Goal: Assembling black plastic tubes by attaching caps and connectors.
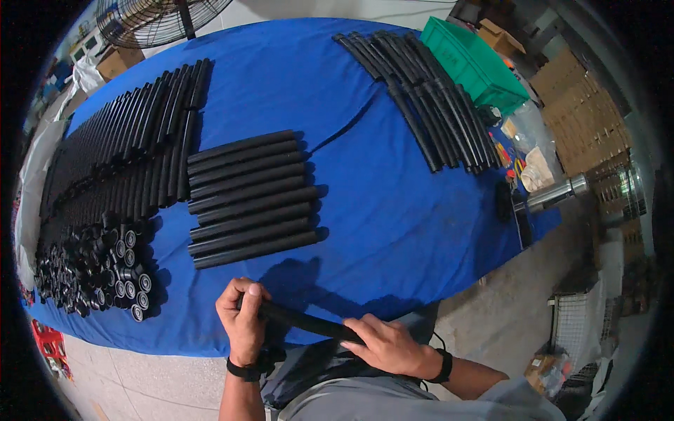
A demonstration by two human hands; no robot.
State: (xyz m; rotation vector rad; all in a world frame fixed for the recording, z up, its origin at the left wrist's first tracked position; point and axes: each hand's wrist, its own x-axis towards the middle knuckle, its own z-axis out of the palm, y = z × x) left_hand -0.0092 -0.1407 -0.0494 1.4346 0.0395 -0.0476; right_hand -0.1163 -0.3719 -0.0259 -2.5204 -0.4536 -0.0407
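A black tube is held between my two hands at the table's near edge. My left hand wraps round its left end, the thumb lying over the tip. My right hand grips the other end, its fingers over the top. Just beyond my hands lies a row of several black tubes, side by side on the blue cloth. To the left of that row is a heap of small round black caps, some with ringed faces turned up.
Many black tubes lie in ranks at far left, and another group at far right. By the right edge are a green crate, a metal cylinder and small tools. A fan stands behind the table; stacked cardboard is farther right.
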